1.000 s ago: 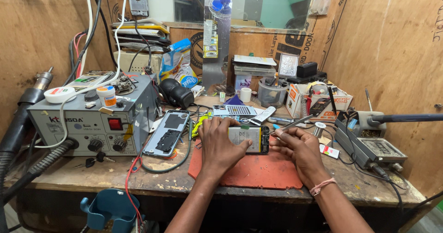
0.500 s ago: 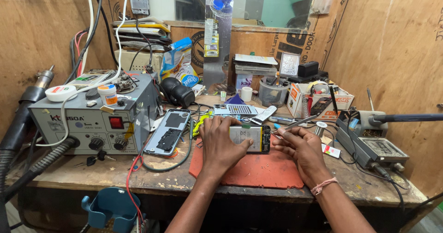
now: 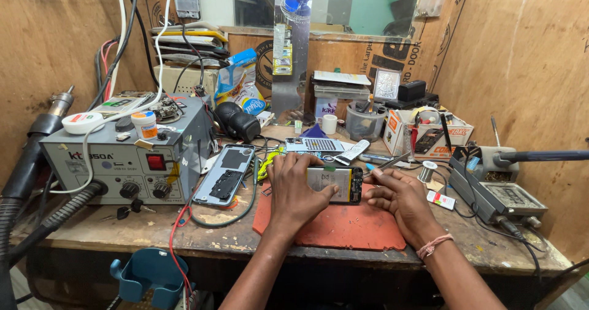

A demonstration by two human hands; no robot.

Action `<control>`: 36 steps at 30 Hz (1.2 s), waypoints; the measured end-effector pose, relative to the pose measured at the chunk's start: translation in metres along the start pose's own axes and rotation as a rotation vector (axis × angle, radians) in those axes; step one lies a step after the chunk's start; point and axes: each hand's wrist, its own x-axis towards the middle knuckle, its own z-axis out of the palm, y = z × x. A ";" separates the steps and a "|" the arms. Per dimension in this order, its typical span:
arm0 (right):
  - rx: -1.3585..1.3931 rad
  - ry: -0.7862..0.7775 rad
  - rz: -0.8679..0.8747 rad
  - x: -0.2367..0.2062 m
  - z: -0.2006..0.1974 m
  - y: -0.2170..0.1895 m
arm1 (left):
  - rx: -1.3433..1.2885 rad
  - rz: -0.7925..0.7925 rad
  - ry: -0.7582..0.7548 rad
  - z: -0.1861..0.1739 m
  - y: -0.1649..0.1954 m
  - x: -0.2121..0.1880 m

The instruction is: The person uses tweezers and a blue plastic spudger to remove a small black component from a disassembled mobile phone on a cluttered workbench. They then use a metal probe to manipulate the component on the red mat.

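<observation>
An opened phone (image 3: 334, 184) lies on a red mat (image 3: 343, 227) at the front of the worktop (image 3: 92, 224). The left hand (image 3: 294, 190) presses flat on the phone's left end, fingers spread, its grip closed on nothing. The right hand (image 3: 402, 199) pinches tweezers (image 3: 386, 161) whose tips point at the phone's right edge. A phone back (image 3: 224, 175) leans beside a grey station (image 3: 132, 156).

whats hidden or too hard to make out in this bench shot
Head view only:
- Opened phone: its left part is covered by the left hand.
- Tweezers in the right hand: tips too small to tell what they touch.
- Red mat: partly hidden by both hands.
- Blue holder: cut off by the bottom edge.
</observation>
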 end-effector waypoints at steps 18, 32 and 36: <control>-0.052 -0.004 0.047 -0.001 -0.003 -0.003 | -0.038 0.026 0.012 0.003 -0.002 -0.004; -0.198 0.135 -0.375 -0.016 0.015 0.002 | -0.020 -0.027 0.003 0.003 -0.001 -0.006; -0.325 0.154 -0.429 -0.024 0.025 -0.003 | -0.010 -0.050 -0.022 -0.003 0.000 -0.006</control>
